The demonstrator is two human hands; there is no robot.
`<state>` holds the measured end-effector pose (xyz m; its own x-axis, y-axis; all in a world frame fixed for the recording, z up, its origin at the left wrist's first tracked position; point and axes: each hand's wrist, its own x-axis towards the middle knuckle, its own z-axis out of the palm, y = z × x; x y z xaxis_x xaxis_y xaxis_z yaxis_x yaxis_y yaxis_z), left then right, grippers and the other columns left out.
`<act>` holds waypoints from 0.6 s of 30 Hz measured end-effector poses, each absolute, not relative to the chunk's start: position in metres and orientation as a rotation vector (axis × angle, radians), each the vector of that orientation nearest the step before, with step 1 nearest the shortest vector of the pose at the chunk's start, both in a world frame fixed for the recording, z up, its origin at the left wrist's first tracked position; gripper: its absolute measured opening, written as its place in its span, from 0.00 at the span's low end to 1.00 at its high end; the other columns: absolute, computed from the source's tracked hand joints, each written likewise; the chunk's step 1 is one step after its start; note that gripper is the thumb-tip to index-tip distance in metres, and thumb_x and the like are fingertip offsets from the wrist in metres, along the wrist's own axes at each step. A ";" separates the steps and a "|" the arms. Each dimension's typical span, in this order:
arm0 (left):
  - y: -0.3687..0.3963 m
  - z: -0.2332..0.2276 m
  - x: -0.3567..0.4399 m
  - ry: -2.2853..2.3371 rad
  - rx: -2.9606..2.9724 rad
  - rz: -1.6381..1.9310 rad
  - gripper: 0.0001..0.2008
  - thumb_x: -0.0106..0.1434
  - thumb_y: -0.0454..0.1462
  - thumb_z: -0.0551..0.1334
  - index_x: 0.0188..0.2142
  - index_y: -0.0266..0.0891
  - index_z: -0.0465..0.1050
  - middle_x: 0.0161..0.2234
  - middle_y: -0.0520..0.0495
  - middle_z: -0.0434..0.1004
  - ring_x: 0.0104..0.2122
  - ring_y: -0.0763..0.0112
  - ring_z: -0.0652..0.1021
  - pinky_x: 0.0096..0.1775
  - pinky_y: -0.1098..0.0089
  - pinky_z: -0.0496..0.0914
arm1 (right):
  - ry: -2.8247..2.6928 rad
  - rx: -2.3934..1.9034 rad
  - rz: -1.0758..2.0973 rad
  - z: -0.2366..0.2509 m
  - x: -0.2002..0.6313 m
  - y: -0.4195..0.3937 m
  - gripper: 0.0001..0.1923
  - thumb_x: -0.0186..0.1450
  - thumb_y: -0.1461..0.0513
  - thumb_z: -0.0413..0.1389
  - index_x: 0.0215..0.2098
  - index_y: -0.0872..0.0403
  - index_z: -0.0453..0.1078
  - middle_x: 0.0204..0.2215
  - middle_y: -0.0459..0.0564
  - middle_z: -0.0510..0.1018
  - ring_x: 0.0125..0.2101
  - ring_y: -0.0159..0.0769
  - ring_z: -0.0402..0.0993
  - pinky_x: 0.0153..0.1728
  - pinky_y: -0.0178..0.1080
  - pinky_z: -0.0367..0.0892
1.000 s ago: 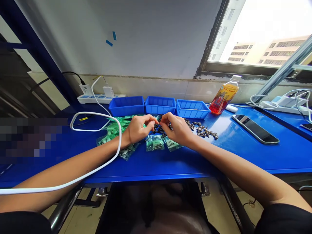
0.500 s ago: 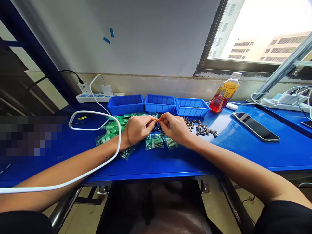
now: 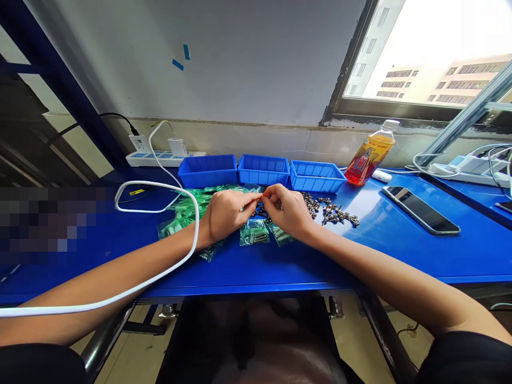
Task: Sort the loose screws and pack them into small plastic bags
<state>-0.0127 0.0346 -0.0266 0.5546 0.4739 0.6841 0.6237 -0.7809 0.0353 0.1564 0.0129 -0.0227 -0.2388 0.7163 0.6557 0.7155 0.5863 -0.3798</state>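
My left hand (image 3: pixel 229 214) and my right hand (image 3: pixel 288 211) meet fingertip to fingertip over the middle of the table. Both are closed in a pinch, and whatever lies between the fingers is too small or hidden to make out. Under and behind them is a pile of dark metal screws (image 3: pixel 340 215), spreading to the right. Left of it lies a heap of green-tinted plastic packets (image 3: pixel 184 212), partly covered by my left hand. A small clear packet with metal pieces inside (image 3: pixel 255 233) lies just below my hands, and a similar packet (image 3: pixel 280 235) is partly under my right hand.
Three blue bins stand along the wall: a left bin (image 3: pixel 208 172), a middle bin (image 3: pixel 263 172) and a right bin (image 3: pixel 317 177). Farther right are a drink bottle (image 3: pixel 368 154) and a phone (image 3: pixel 421 210). A white cable (image 3: pixel 195 234) loops across my left forearm. Power strips line the back.
My left fingers have straightened slightly along the pinch, and the fingertips of both hands have shifted a little. The whole view has moved marginally; the table items stay in place.
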 end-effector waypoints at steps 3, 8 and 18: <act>0.035 -0.027 -0.013 -0.889 -2.549 -1.019 0.16 0.65 0.39 0.51 0.43 0.39 0.76 0.26 0.47 0.80 0.25 0.69 0.78 0.30 0.71 0.69 | -1.978 -1.129 -0.026 -0.023 0.156 0.013 0.03 0.58 0.67 0.50 0.30 0.54 0.64 0.17 0.41 0.70 0.17 0.27 0.63 0.23 0.30 0.56; 0.035 -0.028 -0.014 -0.832 -2.500 -0.967 0.17 0.65 0.39 0.50 0.43 0.39 0.76 0.27 0.45 0.80 0.24 0.69 0.77 0.28 0.71 0.68 | -1.982 -1.148 -0.079 -0.024 0.157 0.012 0.03 0.58 0.66 0.49 0.29 0.54 0.64 0.18 0.43 0.71 0.18 0.27 0.63 0.22 0.30 0.56; 0.034 -0.028 -0.013 -0.859 -2.546 -0.978 0.15 0.64 0.38 0.51 0.41 0.39 0.76 0.28 0.48 0.80 0.25 0.70 0.77 0.30 0.72 0.68 | -2.114 -1.102 -0.064 -0.023 0.159 0.014 0.03 0.59 0.66 0.48 0.28 0.54 0.62 0.17 0.42 0.68 0.16 0.26 0.60 0.21 0.30 0.52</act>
